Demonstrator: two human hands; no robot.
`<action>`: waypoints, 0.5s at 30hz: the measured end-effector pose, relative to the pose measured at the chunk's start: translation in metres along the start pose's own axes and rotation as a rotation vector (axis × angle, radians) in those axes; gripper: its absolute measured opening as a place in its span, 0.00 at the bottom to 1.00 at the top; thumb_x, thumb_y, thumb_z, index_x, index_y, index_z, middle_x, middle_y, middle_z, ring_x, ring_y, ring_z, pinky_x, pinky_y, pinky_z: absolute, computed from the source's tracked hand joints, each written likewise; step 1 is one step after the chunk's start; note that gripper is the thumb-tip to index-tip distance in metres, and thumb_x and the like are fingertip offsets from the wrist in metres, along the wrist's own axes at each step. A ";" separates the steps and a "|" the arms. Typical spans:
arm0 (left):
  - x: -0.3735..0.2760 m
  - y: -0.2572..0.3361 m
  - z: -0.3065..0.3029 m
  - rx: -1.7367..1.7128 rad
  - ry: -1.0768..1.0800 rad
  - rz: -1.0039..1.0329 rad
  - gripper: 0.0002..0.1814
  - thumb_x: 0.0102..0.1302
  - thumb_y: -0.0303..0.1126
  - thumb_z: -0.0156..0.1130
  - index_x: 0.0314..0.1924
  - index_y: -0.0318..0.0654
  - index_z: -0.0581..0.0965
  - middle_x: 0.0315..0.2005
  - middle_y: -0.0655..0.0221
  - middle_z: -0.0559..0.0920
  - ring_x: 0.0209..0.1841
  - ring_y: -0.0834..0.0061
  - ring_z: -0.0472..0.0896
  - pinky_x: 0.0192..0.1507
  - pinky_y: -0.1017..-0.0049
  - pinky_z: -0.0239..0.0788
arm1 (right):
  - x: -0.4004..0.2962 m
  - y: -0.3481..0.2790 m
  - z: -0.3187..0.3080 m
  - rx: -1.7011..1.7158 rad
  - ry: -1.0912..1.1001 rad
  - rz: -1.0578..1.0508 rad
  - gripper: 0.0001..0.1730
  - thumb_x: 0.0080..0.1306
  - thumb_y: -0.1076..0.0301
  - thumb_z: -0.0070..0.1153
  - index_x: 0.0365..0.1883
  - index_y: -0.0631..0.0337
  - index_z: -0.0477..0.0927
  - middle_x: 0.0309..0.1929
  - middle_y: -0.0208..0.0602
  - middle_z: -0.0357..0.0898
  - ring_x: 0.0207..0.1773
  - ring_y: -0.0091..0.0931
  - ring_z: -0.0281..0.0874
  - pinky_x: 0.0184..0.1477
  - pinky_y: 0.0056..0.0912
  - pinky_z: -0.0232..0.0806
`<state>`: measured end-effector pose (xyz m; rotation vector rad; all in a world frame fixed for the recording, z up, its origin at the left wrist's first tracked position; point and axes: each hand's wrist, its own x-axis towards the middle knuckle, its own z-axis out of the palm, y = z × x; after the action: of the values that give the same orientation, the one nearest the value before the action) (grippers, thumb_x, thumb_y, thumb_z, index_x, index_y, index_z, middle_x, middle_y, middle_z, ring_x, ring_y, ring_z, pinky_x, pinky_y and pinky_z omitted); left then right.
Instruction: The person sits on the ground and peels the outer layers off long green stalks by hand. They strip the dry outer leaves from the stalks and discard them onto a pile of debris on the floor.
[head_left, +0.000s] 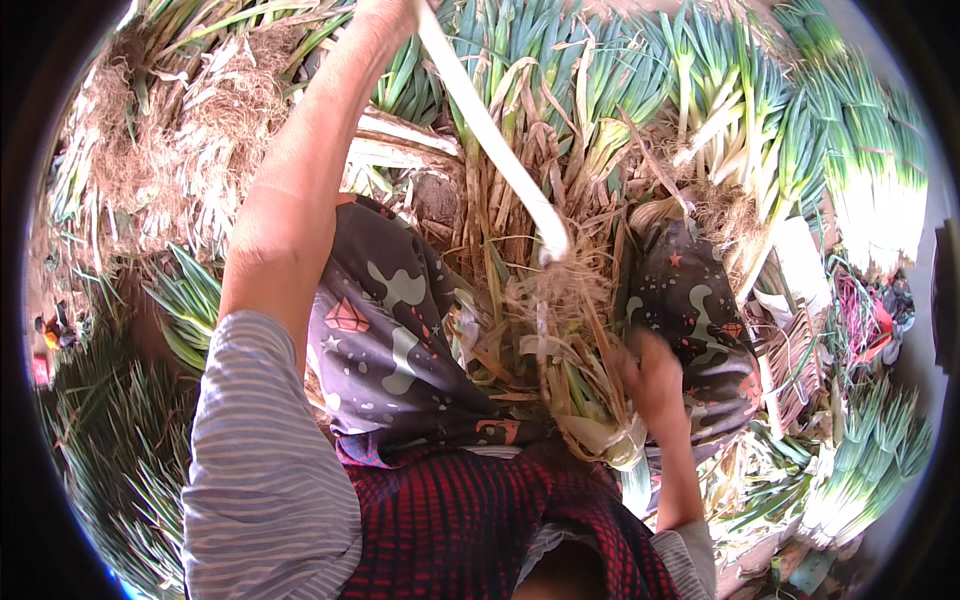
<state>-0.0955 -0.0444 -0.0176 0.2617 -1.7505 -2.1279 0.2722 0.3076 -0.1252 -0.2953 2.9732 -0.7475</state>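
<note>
A long white leek or Welsh onion stalk (491, 135) slants down from my left hand (390, 11), which is raised to the top edge of the view and partly cut off. Its rooted end hangs between my knees, over a heap of dry leaves and peelings (577, 367). Beside my right knee, my right hand (655, 375) is blurred, with its fingers curled near the dry leaves; whether it grips any of them cannot be made out. Behind the stalk lie several unpeeled green onions (555, 82) with brown outer leaves.
Piled onions with matted roots (217, 120) lie at the upper left. Tied bundles of cleaned green onions (874, 165) stand at the right, another bundle (855, 465) below them. Coloured ties (862, 315) lie between. Dark green leaf tops (120, 450) fill the lower left.
</note>
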 end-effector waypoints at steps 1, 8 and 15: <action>-0.008 0.003 0.002 -0.015 -0.044 0.006 0.05 0.62 0.29 0.51 0.30 0.36 0.71 0.14 0.67 0.69 0.15 0.71 0.68 0.15 0.71 0.61 | 0.033 -0.004 0.002 0.164 0.121 -0.001 0.21 0.64 0.62 0.55 0.49 0.69 0.71 0.34 0.55 0.75 0.39 0.49 0.73 0.38 0.47 0.68; -0.064 0.009 0.043 -0.030 -0.165 0.037 0.01 0.54 0.22 0.53 0.26 0.33 0.72 0.15 0.67 0.71 0.13 0.73 0.68 0.15 0.72 0.59 | 0.203 -0.129 -0.034 0.593 0.287 -0.016 0.31 0.65 0.46 0.52 0.51 0.70 0.75 0.43 0.48 0.80 0.43 0.31 0.77 0.48 0.31 0.69; -0.058 0.002 0.037 0.064 -0.283 0.088 0.04 0.54 0.24 0.55 0.23 0.33 0.72 0.14 0.69 0.71 0.13 0.75 0.66 0.14 0.72 0.56 | 0.221 -0.122 -0.016 1.776 0.227 0.059 0.13 0.61 0.64 0.61 0.38 0.65 0.79 0.31 0.36 0.78 0.29 0.24 0.73 0.36 0.27 0.68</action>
<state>-0.0557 0.0122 -0.0131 -0.1052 -1.9467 -2.1314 0.0746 0.1652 -0.0564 0.0400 1.3187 -2.8419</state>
